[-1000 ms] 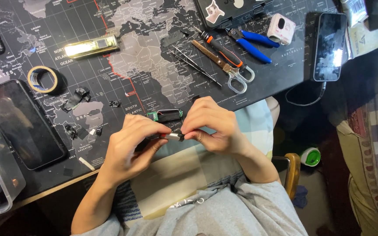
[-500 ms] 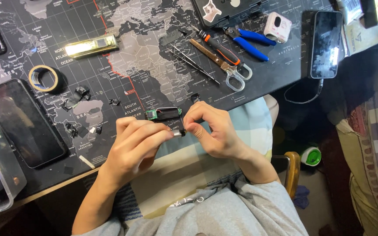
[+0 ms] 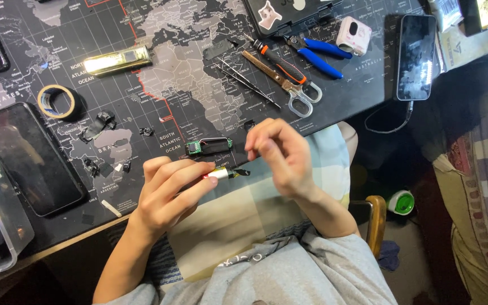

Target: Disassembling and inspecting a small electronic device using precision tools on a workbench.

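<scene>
Left hand [image 3: 168, 189] pinches a small silver cylinder [image 3: 219, 173], long axis pointing rightward at the loosely open, empty right hand [image 3: 280, 155], just below the green circuit board [image 3: 209, 146].

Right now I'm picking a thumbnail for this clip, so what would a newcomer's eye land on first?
Probably the two hands at the middle: the left hand pinches a small silver cylinder while the right hand hovers open beside it. Next, the dark world-map mat beneath, with scissors and blue-handled pliers at its upper right and a glowing phone at the far right edge.
</scene>
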